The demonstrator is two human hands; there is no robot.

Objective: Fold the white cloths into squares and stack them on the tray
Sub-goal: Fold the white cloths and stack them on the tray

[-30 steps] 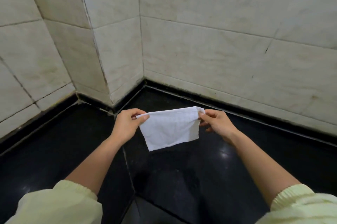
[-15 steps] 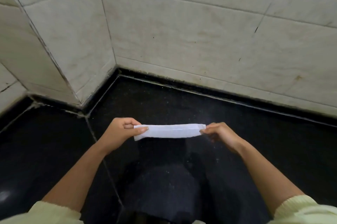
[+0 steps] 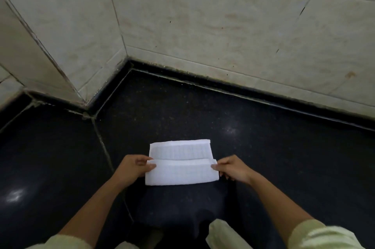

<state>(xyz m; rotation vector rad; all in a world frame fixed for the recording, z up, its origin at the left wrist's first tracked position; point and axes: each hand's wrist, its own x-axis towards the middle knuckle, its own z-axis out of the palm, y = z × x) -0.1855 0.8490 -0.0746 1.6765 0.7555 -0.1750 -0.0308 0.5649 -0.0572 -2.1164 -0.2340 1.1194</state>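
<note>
The left hand (image 3: pixel 133 168) pinches the white cloth (image 3: pixel 180 173) at its left end and the right hand (image 3: pixel 232 169) pinches its right end, so the cloth lies between them on the black counter (image 3: pixel 284 147). It looks mid-fold: oblong, not yet square, and no tray in view
</note>
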